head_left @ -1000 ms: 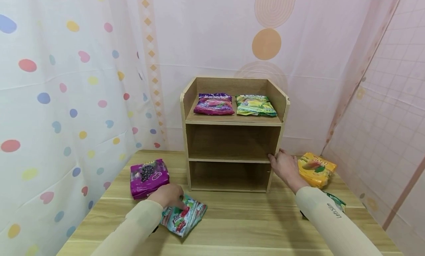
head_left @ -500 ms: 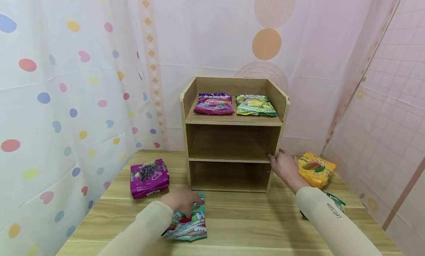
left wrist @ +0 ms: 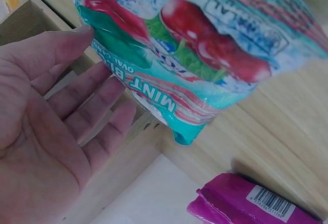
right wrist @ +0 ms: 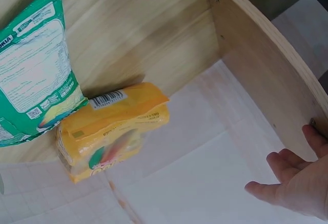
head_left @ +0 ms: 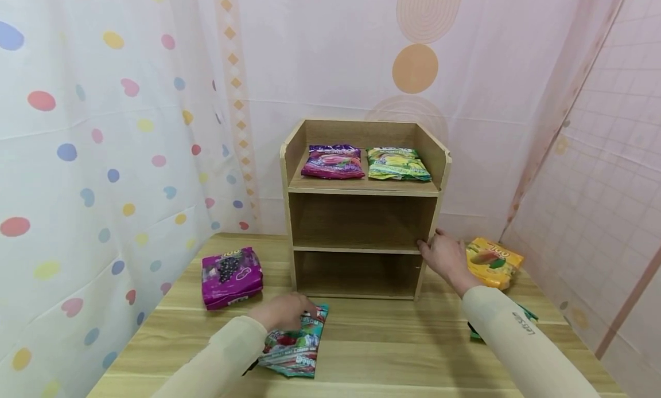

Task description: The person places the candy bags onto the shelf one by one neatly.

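Observation:
My left hand (head_left: 283,313) pinches a teal candy bag (head_left: 295,346) with cherries printed on it, low over the front of the wooden table. In the left wrist view the thumb lies at the edge of the candy bag (left wrist: 205,44) and the other fingertips meet it from below, partly hidden. A small three-tier wooden shelf (head_left: 364,190) stands at the back. My right hand (head_left: 445,257) holds its right side panel, thumb at the front edge and fingers along the outer face. The right wrist view shows one fingertip on that panel (right wrist: 271,70) and the other fingers apart from it.
Purple (head_left: 333,162) and yellow-green (head_left: 396,164) candy bags lie on the top tier. A purple grape packet (head_left: 231,277) is on the table at left. At right are a yellow mango packet (head_left: 494,263) and a green bag (right wrist: 36,75), mostly behind my right forearm in the head view.
The teal bag has turned on the table front and shifted slightly right with my left hand. My right hand has stayed at the shelf's side panel.

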Demonstrator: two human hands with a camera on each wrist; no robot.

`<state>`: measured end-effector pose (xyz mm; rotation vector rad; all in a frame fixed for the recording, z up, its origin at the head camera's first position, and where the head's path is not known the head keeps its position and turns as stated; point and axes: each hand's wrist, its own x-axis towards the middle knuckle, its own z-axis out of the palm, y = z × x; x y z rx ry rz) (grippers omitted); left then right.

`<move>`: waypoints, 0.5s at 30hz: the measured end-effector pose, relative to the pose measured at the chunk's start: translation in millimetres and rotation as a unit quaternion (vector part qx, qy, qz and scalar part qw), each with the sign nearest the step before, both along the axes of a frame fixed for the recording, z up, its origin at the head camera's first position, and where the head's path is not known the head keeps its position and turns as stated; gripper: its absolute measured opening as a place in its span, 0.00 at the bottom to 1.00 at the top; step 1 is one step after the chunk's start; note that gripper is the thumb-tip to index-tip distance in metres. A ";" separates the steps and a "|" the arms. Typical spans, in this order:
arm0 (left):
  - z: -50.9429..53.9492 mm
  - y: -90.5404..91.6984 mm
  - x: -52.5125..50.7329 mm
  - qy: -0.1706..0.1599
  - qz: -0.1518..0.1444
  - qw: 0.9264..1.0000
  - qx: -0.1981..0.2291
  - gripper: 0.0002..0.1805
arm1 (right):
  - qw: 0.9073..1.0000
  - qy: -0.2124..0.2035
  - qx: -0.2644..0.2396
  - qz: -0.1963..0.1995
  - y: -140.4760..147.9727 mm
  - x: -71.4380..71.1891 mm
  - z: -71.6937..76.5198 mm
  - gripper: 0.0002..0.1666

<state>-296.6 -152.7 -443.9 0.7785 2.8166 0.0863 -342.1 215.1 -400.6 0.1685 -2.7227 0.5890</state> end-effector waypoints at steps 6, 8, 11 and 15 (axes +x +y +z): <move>1.4 -7.8 0.2 0.022 -0.005 1.000 0.016 0.15 | 1.000 0.001 -0.001 0.005 1.0 1.6 1.1 0.35; 1.3 -12.5 -0.2 0.026 0.002 0.999 0.025 0.13 | 1.000 0.000 0.000 0.004 1.5 1.7 0.8 0.34; 0.1 -22.0 -1.6 0.043 0.020 0.998 0.033 0.11 | 1.000 -0.005 -0.001 0.006 1.7 1.7 1.0 0.33; -2.1 -37.6 -3.4 0.065 0.051 0.996 0.042 0.09 | 1.000 -0.008 0.003 0.010 1.4 2.2 1.9 0.32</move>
